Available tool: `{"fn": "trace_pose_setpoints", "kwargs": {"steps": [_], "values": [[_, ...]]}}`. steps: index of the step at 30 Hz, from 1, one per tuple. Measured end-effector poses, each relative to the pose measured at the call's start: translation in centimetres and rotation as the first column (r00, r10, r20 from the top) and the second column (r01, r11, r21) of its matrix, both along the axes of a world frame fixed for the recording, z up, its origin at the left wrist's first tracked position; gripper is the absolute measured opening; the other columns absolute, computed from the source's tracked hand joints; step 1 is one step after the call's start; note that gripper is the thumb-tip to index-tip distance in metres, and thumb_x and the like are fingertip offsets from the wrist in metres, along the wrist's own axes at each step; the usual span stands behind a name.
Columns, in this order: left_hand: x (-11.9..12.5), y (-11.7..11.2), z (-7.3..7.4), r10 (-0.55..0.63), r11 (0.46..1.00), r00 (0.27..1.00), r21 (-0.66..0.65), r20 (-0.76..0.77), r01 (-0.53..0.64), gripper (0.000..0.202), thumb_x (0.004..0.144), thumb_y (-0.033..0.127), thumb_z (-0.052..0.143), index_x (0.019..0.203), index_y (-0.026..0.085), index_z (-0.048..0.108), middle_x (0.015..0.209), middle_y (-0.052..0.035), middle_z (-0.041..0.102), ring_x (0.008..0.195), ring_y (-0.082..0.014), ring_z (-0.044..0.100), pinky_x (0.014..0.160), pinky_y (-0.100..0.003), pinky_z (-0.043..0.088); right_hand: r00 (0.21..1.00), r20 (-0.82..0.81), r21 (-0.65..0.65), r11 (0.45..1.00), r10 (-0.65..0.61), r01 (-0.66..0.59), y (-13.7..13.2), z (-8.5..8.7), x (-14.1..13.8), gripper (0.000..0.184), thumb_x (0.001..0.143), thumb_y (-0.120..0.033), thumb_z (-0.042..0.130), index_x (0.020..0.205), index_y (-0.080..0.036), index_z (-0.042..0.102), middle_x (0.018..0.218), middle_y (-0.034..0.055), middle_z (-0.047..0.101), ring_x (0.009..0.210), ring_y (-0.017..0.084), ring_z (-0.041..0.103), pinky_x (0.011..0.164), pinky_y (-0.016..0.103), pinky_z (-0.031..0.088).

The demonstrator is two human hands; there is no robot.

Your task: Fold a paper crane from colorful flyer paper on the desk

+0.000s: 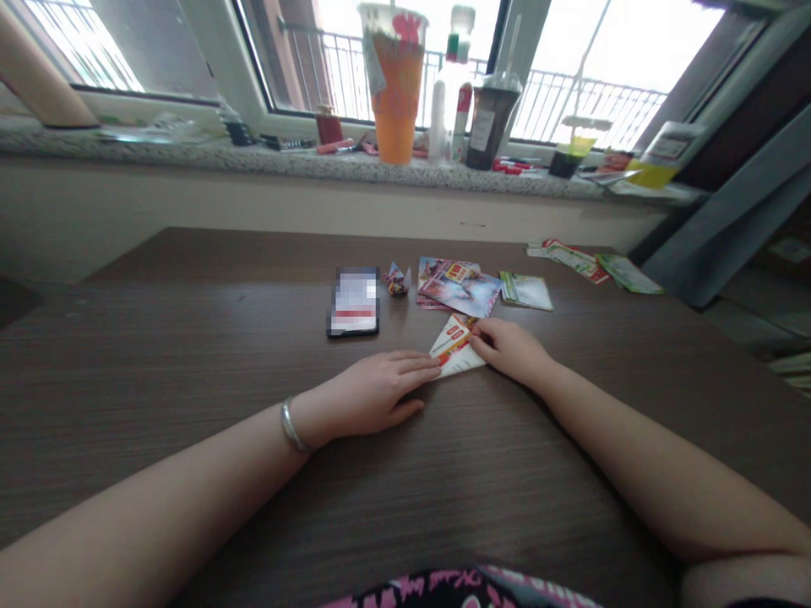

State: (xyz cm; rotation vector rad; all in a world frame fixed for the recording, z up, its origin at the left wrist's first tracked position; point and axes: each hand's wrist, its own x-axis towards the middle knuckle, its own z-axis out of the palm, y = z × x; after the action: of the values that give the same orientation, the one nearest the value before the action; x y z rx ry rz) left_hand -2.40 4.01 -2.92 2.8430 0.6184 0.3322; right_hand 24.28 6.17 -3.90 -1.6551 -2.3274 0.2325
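A piece of printed paper [457, 350], white with orange and red print and folded to a triangle-like shape, lies on the dark wooden table. My left hand [386, 388] rests flat on the table with its fingers stretched out, the fingertips touching the paper's left corner. At the paper's right side, my right hand [510, 348] pinches its upper right edge between thumb and fingers. Just beyond lies a small stack of colourful printed sheets [465, 287]. A small folded paper figure [397, 280] stands left of the stack, beside a phone [355, 301] whose screen is blurred.
Green-and-white printed papers [527, 290] lie right of the stack, with more leaflets [627, 274] near the table's far right edge. On the windowsill [253, 165] stand a tall orange cup [398, 93], a dark drink cup [491, 122] and several bottles.
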Motion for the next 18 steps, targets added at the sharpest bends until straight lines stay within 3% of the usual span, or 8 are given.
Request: {"fn": "trace_pose_setpoints", "kwargs": {"steps": [8, 13, 15, 18], "values": [[-0.2, 0.2, -0.2, -0.037, 0.999, 0.999, -0.028, 0.0, 0.037, 0.055, 0.089, 0.026, 0.056, 0.142, 0.02, 0.041, 0.146, -0.0095, 0.045, 0.133, -0.0234, 0.044, 0.111, -0.039, 0.038, 0.999, 0.028, 0.014, 0.999, -0.046, 0.046, 0.0, -0.1, 0.1, 0.019, 0.088, -0.033, 0.05, 0.076, -0.021, 0.057, 0.077, 0.003, 0.064, 0.069, 0.016, 0.055, 0.059, 0.026, 0.033], [-0.1, 0.1, -0.1, -0.046, 0.999, 0.999, -0.018, 0.011, 0.047, 0.054, 0.089, 0.025, 0.056, 0.142, 0.021, 0.042, 0.146, -0.0098, 0.045, 0.132, -0.024, 0.046, 0.111, -0.04, 0.038, 0.998, 0.013, 0.254, 0.966, -0.056, 0.051, -1.2, 0.6, -0.5, 0.018, 0.091, -0.032, 0.049, 0.094, -0.02, 0.061, 0.095, 0.007, 0.064, 0.082, 0.02, 0.057, 0.069, 0.03, 0.04], [-0.1, 0.0, 0.0, -0.04, 0.999, 0.999, -0.01, -0.006, 0.04, 0.053, 0.09, 0.025, 0.056, 0.141, 0.02, 0.043, 0.146, -0.0107, 0.045, 0.132, -0.0246, 0.046, 0.11, -0.041, 0.039, 0.995, 0.086, 0.337, 0.939, 0.043, -0.07, -1.7, 1.0, -0.9, 0.021, 0.091, -0.033, 0.05, 0.1, -0.019, 0.062, 0.103, 0.0105, 0.064, 0.096, 0.025, 0.055, 0.084, 0.036, 0.04], [0.0, -0.1, 0.1, -0.038, 0.999, 0.999, 0.002, -0.013, 0.038, 0.055, 0.09, 0.024, 0.056, 0.142, 0.02, 0.042, 0.146, -0.0113, 0.044, 0.133, -0.0247, 0.045, 0.11, -0.041, 0.039, 0.967, 0.109, 0.294, 0.921, 0.232, -0.254, -2.0, 1.2, -1.5, 0.023, 0.091, -0.031, 0.05, 0.106, -0.02, 0.063, 0.114, 0.0099, 0.064, 0.109, 0.027, 0.051, 0.097, 0.04, 0.036]]}}
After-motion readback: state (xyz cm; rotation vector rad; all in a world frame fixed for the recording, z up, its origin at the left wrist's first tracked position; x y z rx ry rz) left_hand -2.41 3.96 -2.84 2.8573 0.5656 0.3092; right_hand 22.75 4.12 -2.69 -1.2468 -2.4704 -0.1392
